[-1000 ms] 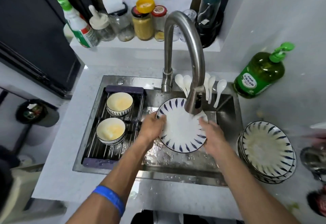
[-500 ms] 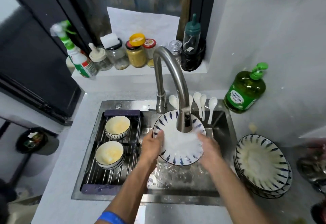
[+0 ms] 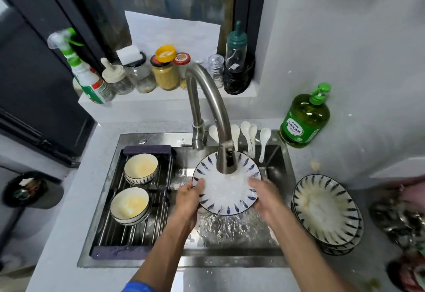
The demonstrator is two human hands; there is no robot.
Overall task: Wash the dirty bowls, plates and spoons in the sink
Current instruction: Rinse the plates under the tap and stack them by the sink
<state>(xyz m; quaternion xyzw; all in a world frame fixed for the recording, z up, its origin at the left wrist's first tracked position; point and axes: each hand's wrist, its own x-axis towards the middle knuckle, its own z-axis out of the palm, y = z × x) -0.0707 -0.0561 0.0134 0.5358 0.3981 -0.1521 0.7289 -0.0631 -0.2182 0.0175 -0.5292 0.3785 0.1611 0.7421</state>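
Plate (image 3: 226, 196) with the blue dashes is held over the sink (image 3: 271, 234), right under the faucet (image 3: 213, 116), water running onto its middle. Left hand (image 3: 187, 202) grips the left rim, thumb hooked over the top edge, other fingers underneath so can't tell how they lie. Right hand (image 3: 264, 197) holds the right rim, thumb on the face, rest curled under it.

Left half of the sink has a wire rack (image 3: 138, 222) with two dirty bowls (image 3: 130, 205) on it, one behind the other, yellowish stuff inside. White spoons (image 3: 250, 137) lean against the back wall of the sink, just behind the plate. Stack of dirty plates (image 3: 326, 213) sits on the pale counter (image 3: 69, 222) right beside the sink's right edge. Green soap bottle (image 3: 304, 119) stands at the back right corner near the wall. Window ledge behind has jars (image 3: 164, 73) and a spray bottle (image 3: 85, 77). The faucet hangs low over the plate's far edge; the front of the basin is open and wet.
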